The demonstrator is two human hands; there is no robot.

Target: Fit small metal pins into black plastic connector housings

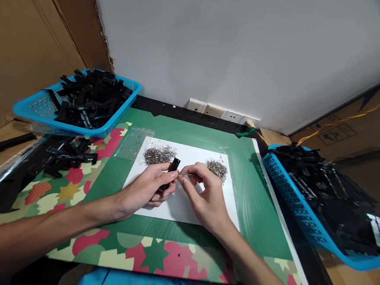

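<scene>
My left hand (154,185) is closed around a narrow black plastic part (174,164), whose upper end sticks out past the fingers. Close beside it, my right hand (203,184) pinches a thin metal piece (185,174), which looks like a small spring or pin; its exact shape is too small to tell. The fingertips of both hands nearly meet over a white sheet (185,211). On that sheet lie two piles of small metal springs, a left pile (159,153) behind my left hand and a right pile (216,169) beyond my right knuckles.
A blue basket (120,116) heaped with black parts stands at the back left; another blue basket (298,206) of black parts is on the right. Loose black parts (68,155) and a clear plastic bag (133,143) lie left. Wall sockets (214,111) line the back.
</scene>
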